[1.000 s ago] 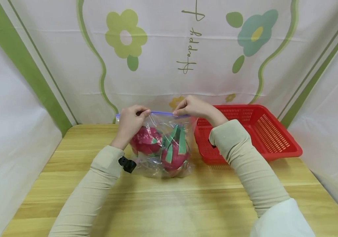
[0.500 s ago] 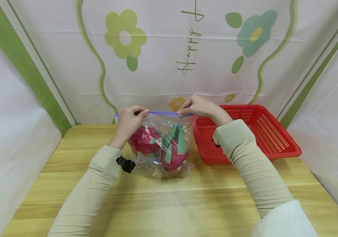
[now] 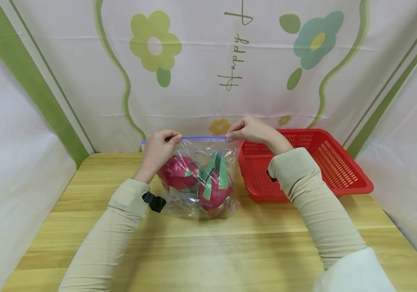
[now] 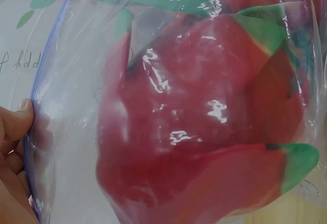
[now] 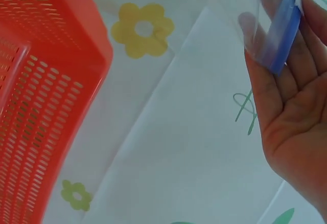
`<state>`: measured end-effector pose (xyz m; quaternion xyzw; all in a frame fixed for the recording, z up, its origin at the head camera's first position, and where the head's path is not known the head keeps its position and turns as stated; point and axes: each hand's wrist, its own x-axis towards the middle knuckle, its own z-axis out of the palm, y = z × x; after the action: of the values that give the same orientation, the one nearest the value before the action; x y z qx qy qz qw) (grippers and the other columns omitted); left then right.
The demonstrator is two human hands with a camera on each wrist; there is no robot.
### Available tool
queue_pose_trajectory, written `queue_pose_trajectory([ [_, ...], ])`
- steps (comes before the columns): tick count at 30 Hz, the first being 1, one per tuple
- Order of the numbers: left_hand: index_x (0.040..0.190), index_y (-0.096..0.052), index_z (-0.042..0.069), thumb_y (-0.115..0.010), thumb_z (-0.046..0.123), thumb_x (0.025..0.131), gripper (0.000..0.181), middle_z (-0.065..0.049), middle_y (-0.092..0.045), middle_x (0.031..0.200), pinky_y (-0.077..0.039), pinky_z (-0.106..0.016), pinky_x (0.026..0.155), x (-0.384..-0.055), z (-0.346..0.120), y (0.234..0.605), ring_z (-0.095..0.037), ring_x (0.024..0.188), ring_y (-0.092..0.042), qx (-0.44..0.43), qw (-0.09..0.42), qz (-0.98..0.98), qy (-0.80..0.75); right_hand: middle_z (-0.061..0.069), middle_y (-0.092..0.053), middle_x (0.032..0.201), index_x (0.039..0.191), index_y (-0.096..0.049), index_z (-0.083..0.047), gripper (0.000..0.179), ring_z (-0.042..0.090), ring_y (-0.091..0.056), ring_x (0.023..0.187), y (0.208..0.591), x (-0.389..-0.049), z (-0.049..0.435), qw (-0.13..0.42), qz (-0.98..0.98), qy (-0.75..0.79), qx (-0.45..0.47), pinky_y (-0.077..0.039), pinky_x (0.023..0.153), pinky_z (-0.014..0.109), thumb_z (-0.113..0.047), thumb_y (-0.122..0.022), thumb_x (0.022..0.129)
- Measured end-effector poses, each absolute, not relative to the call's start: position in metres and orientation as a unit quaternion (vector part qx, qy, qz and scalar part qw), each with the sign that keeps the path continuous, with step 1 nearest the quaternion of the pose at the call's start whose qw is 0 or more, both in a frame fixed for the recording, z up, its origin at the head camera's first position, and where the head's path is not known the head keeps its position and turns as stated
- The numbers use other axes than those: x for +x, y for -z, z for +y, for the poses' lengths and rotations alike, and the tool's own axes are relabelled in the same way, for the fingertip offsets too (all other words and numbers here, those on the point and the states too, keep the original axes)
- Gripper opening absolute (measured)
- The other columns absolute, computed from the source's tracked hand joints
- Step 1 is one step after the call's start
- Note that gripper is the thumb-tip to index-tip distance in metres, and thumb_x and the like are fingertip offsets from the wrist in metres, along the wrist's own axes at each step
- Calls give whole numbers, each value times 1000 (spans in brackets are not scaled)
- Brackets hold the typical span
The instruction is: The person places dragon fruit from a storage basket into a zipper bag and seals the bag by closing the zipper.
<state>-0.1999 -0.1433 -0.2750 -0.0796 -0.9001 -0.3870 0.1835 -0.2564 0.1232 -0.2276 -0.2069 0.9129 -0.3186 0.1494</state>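
Note:
A clear zip bag (image 3: 190, 209) with a blue-purple zip strip (image 3: 202, 138) stands upright on the table. Inside it are two dragon fruits: one (image 3: 179, 173) on the left, and another (image 3: 214, 192) with long green tips on the right. My left hand (image 3: 158, 152) pinches the strip near its left end. Toward the right end, the thumb and fingers of my right hand (image 3: 253, 132) pinch the same strip. In the left wrist view a dragon fruit (image 4: 194, 111) shows large behind the film. The right wrist view has the strip's end (image 5: 281, 40) between thumb and fingers.
Right of the bag, close beside it, stands a red perforated basket (image 3: 354, 186), partly behind my right forearm. The wooden table (image 3: 208, 255) extends toward me. A printed cloth wall (image 3: 193, 97) rises along the table's back edge.
My right hand has slid rightward along the zip strip, toward the bag's right end. The left hand has shifted slightly left, still pinching. The dragon fruits have barely moved.

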Motion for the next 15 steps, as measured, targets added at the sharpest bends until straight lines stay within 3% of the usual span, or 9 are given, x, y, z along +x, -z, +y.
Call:
queue_pose_trajectory([
  [5, 100, -73, 1, -60, 22, 93, 26, -17, -73, 99, -48, -37, 74, -201, -145, 277, -29, 82, -64, -72, 182, -900, 388, 14, -69, 118, 113, -71, -6, 30, 28, -57, 113, 229, -260, 131, 143, 918, 318, -190, -45, 100, 48, -24, -62, 90],
  [15, 102, -72, 1, -59, 23, 94, 27, -17, -72, 101, -49, -41, 78, -204, -148, 281, -30, 85, -64, -66, 180, -900, 391, 16, -68, 118, 112, -71, -4, 32, 30, -57, 116, 232, -264, 140, 127, 927, 304, -178, -42, 103, 50, -25, -61, 91],
])
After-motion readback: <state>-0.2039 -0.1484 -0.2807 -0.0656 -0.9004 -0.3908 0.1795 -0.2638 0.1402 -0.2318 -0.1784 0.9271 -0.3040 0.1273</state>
